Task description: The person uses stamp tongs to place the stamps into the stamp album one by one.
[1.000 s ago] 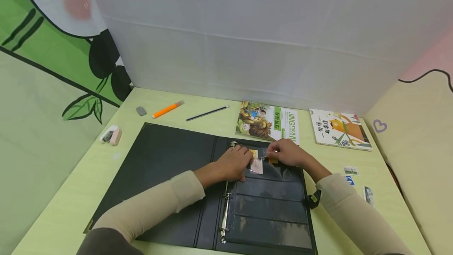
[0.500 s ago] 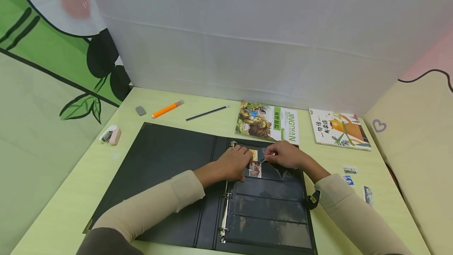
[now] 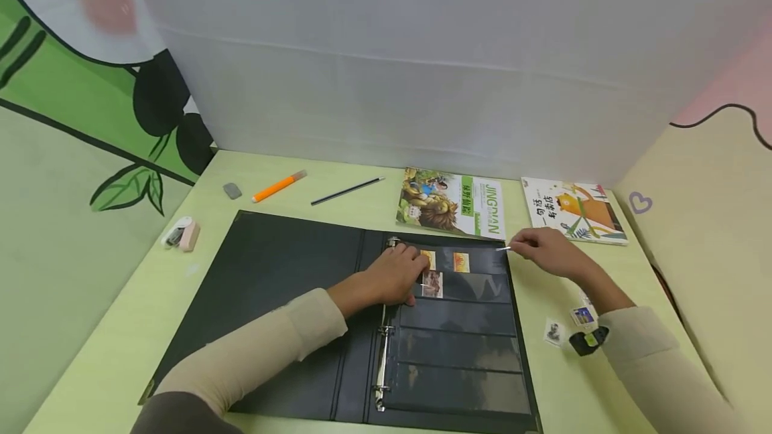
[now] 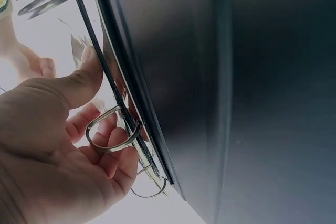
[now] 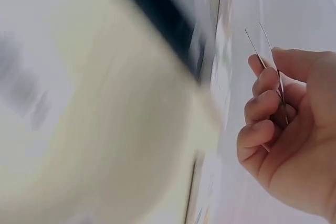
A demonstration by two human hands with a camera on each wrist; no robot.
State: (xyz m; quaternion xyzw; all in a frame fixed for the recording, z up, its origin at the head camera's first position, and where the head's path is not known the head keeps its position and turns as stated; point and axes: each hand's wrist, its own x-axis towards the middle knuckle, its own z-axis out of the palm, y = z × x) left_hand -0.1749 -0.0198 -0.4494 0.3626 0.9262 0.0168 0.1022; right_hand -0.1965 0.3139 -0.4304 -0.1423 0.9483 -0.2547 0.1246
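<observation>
My right hand [image 3: 551,252] grips a pair of metal tweezers [image 5: 281,77], whose two tips stand apart with nothing between them in the right wrist view. It is off the upper right corner of the black pocket page [image 3: 458,317]. My left hand [image 3: 395,275] rests on the page's upper left, beside the binder rings [image 4: 111,129], fingers bent. Beside its fingertips a brown stamp [image 3: 432,284] sits in the second row. An orange stamp [image 3: 427,258] in the top row is partly hidden by that hand; another orange-yellow stamp [image 3: 461,262] is to its right.
The open black binder [image 3: 289,313] covers the middle of the table. Loose stamps [image 3: 554,331] lie to its right, by the right sleeve. Behind it are two picture books [image 3: 452,203], a pencil [image 3: 348,190], an orange marker [image 3: 279,187], an eraser [image 3: 232,191] and a pink stapler [image 3: 189,234].
My right hand has moved right with the tweezers, away from the brown stamp and off the page. The page's plastic lies flatter there. The left hand has stayed in place.
</observation>
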